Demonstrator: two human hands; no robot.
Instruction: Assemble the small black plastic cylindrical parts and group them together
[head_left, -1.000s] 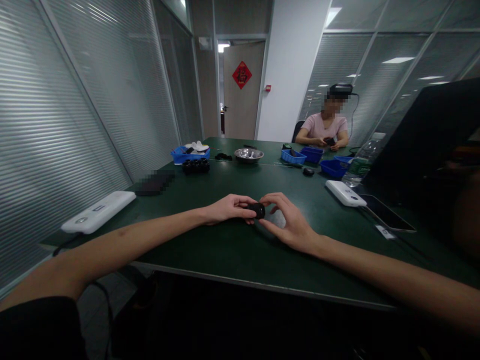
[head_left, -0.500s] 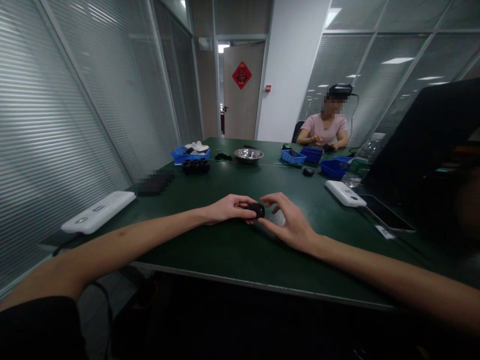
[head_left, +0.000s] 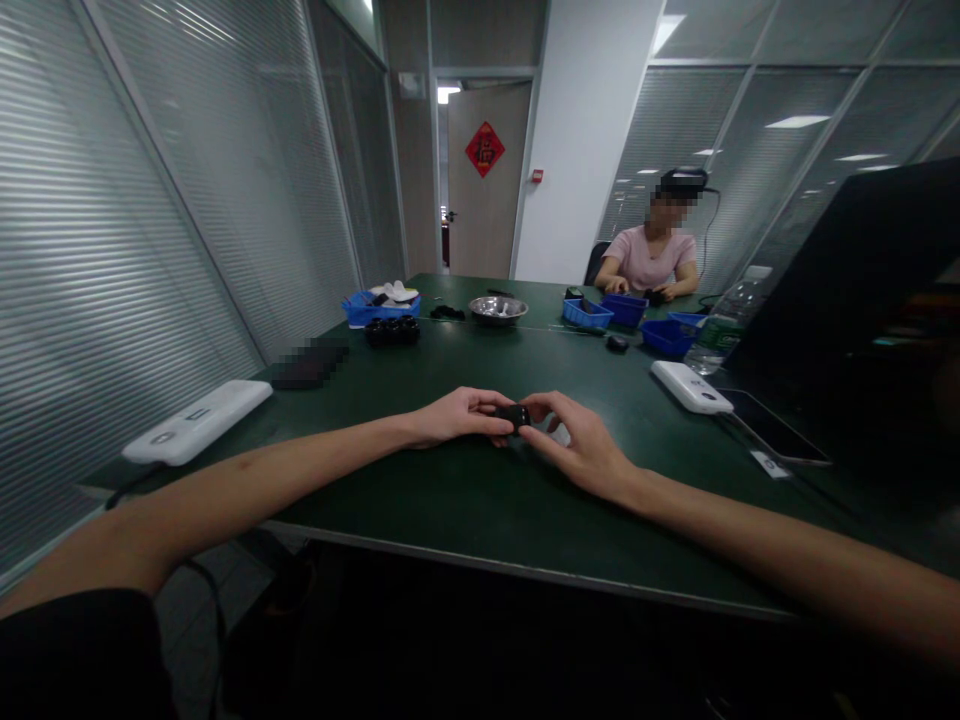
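Observation:
A small black cylindrical piece (head_left: 512, 416) is held low over the dark green table, between my two hands. My left hand (head_left: 461, 413) is closed on its left part, with the thumb in front and the fingers behind. At its right end, the thumb and fingertips of my right hand (head_left: 574, 435) pinch the rim, leaving a gap under the curved fingers. The fingers hide part of the piece, and I cannot make out its exact kind.
The green table (head_left: 420, 500) carries a steel bowl (head_left: 498, 311), a blue basket (head_left: 382, 308), blue bins (head_left: 667, 338) and black round parts (head_left: 391, 331). White power banks (head_left: 199, 422) lie at both sides. A phone (head_left: 776, 428) and bottle (head_left: 724, 325) are right. A person (head_left: 651, 258) sits opposite.
My right thumb and fingers have closed in from the right onto the end of the black piece. My left hand keeps its hold almost unmoved.

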